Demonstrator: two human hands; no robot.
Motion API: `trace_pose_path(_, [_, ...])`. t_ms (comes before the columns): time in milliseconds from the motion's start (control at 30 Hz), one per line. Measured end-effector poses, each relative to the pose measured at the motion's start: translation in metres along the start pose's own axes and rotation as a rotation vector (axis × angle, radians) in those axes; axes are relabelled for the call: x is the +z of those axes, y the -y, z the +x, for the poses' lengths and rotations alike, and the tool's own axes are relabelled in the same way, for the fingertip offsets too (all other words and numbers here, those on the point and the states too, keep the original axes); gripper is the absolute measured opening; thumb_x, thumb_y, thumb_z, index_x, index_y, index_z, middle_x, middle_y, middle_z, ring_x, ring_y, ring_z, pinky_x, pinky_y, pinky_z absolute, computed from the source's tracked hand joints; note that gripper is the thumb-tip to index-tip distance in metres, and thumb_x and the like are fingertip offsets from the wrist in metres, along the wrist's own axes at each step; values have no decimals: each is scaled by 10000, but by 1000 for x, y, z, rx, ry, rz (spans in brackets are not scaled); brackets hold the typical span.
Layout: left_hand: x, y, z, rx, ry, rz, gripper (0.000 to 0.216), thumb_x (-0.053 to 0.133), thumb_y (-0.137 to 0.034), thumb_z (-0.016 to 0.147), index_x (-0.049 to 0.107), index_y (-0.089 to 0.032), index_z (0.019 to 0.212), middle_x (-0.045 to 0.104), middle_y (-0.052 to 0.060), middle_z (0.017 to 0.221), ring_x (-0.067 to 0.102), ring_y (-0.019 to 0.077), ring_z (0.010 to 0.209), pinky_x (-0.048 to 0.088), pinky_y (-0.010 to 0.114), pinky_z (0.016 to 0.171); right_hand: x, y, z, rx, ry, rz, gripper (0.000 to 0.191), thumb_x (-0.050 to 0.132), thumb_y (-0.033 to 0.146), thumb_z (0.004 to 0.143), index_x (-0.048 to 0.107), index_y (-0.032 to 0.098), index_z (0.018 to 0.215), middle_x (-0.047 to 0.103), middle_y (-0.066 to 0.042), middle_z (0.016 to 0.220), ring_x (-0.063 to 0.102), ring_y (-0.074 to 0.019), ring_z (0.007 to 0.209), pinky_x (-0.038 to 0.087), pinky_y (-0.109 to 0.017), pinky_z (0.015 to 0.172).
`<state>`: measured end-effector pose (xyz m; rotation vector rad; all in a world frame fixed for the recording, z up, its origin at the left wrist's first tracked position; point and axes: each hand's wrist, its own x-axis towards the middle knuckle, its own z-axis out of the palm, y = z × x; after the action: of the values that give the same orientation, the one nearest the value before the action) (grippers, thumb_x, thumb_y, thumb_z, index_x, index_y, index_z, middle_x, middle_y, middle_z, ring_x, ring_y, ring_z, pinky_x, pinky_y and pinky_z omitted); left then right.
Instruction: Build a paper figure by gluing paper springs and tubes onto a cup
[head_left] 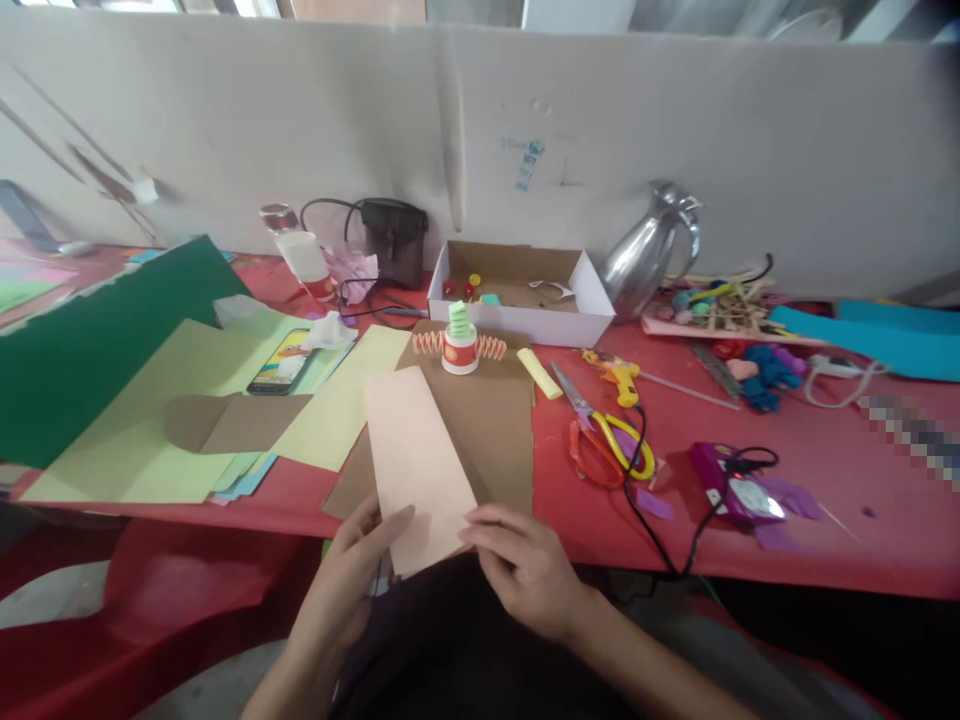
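A long strip of pale peach paper (420,460) slants over the table's front edge. My left hand (356,560) grips its lower left side, thumb on top and fingers beneath. At the lower right edge, my right hand (521,565) pinches the sheet between thumb and fingers. Under the strip lies a brown cardboard sheet (502,440). On that board stands a small red and white paper cup (460,352) with a green coil on top and orange paper coils sticking out at both sides. A rolled yellow paper piece (539,373) rests just right of the board.
Scissors (604,425), a yellow glue gun (621,380) and a purple box (735,485) with a black cable lie to the right. Yellow paper sheets (172,400) and a phone (283,362) are left. Behind stand a white box (525,322), a steel jug (649,250) and a bottle (301,255).
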<state>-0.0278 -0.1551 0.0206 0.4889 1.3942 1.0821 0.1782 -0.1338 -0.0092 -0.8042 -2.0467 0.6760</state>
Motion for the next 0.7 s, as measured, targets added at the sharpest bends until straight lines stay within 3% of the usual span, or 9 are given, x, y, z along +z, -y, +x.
trace_pose_path(100, [-6, 4, -1, -23, 2, 24, 479, 817, -349, 647, 677, -141, 1055, 754, 77, 864, 685, 173, 623, 522, 228, 522, -37, -13, 9, 93, 10, -112, 328, 523, 182, 891, 621, 223, 1202, 682, -79, 1145, 636, -192, 1070, 529, -341, 937])
trace_pose_path(200, [-14, 8, -2, -75, -39, 4, 448, 826, -345, 638, 698, -152, 1022, 766, 85, 880, 722, 217, 722, 571, 265, 623, -94, -49, 15, 356, -112, -532, 317, 506, 214, 885, 627, 194, 1177, 668, -128, 1174, 606, -271, 1118, 481, -456, 967])
trace_pose_path(233, [-16, 10, -3, -94, -54, -1, 434, 828, -346, 636, 702, -156, 1006, 767, 83, 865, 725, 221, 722, 575, 270, 626, -111, -63, 15, 448, -98, -670, 342, 520, 221, 871, 619, 169, 1195, 665, -156, 1174, 602, -304, 1118, 463, -489, 968])
trace_pose_path(300, [-19, 14, -4, -117, -79, -5, 413, 835, -341, 632, 706, -157, 980, 767, 80, 835, 727, 220, 711, 575, 266, 615, -135, -87, 14, 560, 56, -803, 411, 566, 246, 847, 593, 105, 1232, 678, -190, 1131, 623, -333, 1069, 447, -495, 965])
trace_pose_path(467, [-19, 18, -9, -77, -111, -45, 412, 847, -329, 613, 706, -142, 952, 770, 96, 873, 732, 228, 731, 580, 270, 638, -139, -110, 12, 520, 289, -973, 511, 543, 263, 875, 493, 96, 1355, 673, -188, 1127, 630, -326, 1014, 448, -422, 905])
trace_pose_path(700, [-20, 18, -15, -41, -37, -41, 457, 824, -318, 643, 703, -144, 1048, 759, 123, 1014, 731, 273, 873, 587, 325, 755, -134, -108, 29, 699, 377, -945, 476, 551, 267, 818, 511, 98, 1261, 695, -172, 928, 680, -295, 787, 412, -324, 629])
